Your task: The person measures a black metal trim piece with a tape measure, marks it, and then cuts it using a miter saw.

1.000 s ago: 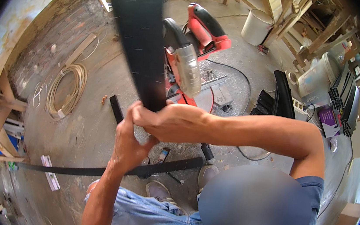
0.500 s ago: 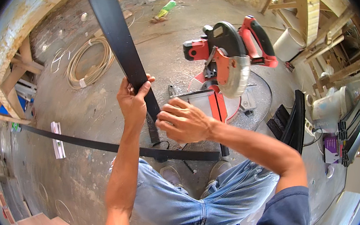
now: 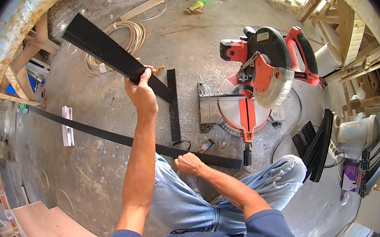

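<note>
My left hand [image 3: 142, 94] grips a black flat profile bar [image 3: 106, 53] near its lower end. The bar slants up and away to the left, its far end raised off the floor. My right hand [image 3: 190, 164] is curled into a fist over my lap, apart from the bar, with nothing showing from it. Just beyond the fist, a long black strip [image 3: 93, 130] lies across the floor in front of my feet. A shorter black strip [image 3: 174, 119] rests on the floor beneath the held bar. Ahead to the right stands a red and black miter saw [image 3: 268, 80] with its head raised.
A coiled tan hose or cable [image 3: 133, 43] lies at the far left, near a green bottle [image 3: 204, 0]. A small white level-like piece [image 3: 67, 126] is by the long strip. Black profile pieces [image 3: 319, 148], a bucket [image 3: 360, 131] and stacked timber [image 3: 367, 63] line the right.
My right hand has drawn back from the bar's lower end toward my lap. The bar has tilted further left in my left hand, and the head view has shifted.
</note>
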Action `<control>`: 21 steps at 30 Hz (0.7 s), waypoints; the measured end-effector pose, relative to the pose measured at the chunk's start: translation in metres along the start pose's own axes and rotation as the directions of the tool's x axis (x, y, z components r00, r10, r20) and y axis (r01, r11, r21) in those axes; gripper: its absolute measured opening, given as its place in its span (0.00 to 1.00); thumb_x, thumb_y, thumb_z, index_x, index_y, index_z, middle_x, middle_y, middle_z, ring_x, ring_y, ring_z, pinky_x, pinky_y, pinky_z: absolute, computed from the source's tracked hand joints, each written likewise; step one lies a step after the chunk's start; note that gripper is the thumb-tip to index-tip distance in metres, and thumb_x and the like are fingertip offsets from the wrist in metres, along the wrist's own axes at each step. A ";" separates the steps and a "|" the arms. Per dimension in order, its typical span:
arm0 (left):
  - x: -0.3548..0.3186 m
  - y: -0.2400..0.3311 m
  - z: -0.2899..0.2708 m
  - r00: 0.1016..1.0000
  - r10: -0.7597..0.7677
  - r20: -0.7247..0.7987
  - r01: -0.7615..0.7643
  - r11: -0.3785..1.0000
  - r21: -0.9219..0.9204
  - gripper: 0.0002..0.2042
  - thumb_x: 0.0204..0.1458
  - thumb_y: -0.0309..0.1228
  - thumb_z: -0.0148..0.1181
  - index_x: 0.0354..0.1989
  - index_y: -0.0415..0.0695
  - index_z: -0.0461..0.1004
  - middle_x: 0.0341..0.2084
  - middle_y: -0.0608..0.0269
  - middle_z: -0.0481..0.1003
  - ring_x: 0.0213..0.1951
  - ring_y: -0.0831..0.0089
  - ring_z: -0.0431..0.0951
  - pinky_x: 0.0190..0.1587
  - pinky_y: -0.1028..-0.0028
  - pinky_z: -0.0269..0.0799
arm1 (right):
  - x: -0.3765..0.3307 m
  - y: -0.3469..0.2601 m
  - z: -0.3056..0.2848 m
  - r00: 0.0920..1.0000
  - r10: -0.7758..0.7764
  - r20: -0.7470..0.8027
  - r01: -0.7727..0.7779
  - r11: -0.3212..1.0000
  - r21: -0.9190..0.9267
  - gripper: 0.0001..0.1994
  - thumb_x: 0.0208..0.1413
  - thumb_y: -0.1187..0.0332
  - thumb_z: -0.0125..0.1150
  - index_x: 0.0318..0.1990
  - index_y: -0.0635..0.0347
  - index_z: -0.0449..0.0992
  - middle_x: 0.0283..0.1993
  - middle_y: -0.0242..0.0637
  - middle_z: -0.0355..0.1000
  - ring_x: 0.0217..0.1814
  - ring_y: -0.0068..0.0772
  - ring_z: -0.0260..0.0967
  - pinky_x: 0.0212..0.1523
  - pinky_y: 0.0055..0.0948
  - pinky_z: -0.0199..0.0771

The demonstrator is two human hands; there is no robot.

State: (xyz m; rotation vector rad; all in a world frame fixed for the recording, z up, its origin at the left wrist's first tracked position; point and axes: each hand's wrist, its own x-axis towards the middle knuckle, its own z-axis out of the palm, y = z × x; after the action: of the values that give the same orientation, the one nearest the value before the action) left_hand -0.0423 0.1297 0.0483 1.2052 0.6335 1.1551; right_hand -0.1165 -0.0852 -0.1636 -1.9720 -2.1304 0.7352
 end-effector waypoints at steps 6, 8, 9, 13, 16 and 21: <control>0.002 0.004 0.009 0.998 -0.054 0.039 0.058 0.994 -0.090 0.16 0.57 0.20 0.53 0.54 0.37 0.67 0.32 0.57 0.77 0.35 0.69 0.78 0.47 0.69 0.73 | 0.007 -0.006 0.029 0.986 -0.150 -0.069 0.127 0.957 -0.262 0.14 0.59 0.63 0.52 0.48 0.56 0.78 0.50 0.34 0.70 0.55 0.32 0.65 0.48 0.38 0.70; 0.004 0.004 0.003 0.995 -0.026 0.098 0.036 0.994 -0.100 0.16 0.58 0.21 0.53 0.54 0.35 0.67 0.30 0.57 0.76 0.33 0.68 0.77 0.43 0.68 0.74 | 0.026 -0.016 0.024 0.982 -0.133 0.131 0.181 0.854 -0.488 0.12 0.58 0.62 0.53 0.42 0.53 0.81 0.44 0.31 0.72 0.51 0.30 0.67 0.46 0.35 0.64; 0.005 0.004 0.001 0.995 -0.007 0.100 0.017 0.995 -0.103 0.16 0.58 0.21 0.53 0.54 0.35 0.67 0.30 0.57 0.76 0.33 0.68 0.77 0.43 0.68 0.74 | 0.031 -0.022 0.020 0.974 -0.116 0.193 0.212 0.758 -0.617 0.11 0.57 0.62 0.53 0.40 0.52 0.81 0.41 0.29 0.73 0.49 0.30 0.67 0.46 0.35 0.61; 0.003 0.007 -0.005 0.986 0.142 0.090 -0.148 0.987 0.064 0.15 0.60 0.25 0.55 0.55 0.34 0.68 0.30 0.62 0.74 0.33 0.73 0.75 0.45 0.72 0.72 | 0.026 -0.019 0.019 0.980 -0.197 0.023 0.166 0.752 -0.638 0.10 0.55 0.63 0.55 0.36 0.53 0.82 0.37 0.30 0.71 0.45 0.29 0.67 0.47 0.36 0.61; 0.000 0.013 0.005 0.977 0.203 0.069 -0.208 0.974 0.093 0.15 0.62 0.27 0.55 0.55 0.36 0.68 0.30 0.64 0.74 0.34 0.75 0.75 0.45 0.73 0.70 | 0.026 -0.001 0.005 0.984 -0.179 -0.007 0.142 0.804 -0.578 0.10 0.56 0.63 0.55 0.39 0.54 0.81 0.42 0.33 0.70 0.47 0.30 0.69 0.51 0.40 0.62; 0.010 0.011 -0.009 0.998 0.064 -0.002 -0.063 0.991 -0.114 0.15 0.62 0.26 0.54 0.56 0.38 0.68 0.29 0.62 0.75 0.32 0.73 0.76 0.43 0.72 0.71 | 0.004 0.007 -0.027 0.984 0.078 -0.161 -0.052 0.985 0.163 0.15 0.56 0.57 0.59 0.43 0.58 0.78 0.48 0.39 0.68 0.49 0.38 0.72 0.55 0.47 0.64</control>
State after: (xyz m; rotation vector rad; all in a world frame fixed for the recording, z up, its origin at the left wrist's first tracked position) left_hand -0.0504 0.1414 0.0582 1.1351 0.5240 1.2276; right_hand -0.0990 -0.0742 -0.1440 -1.9535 -1.8613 0.6991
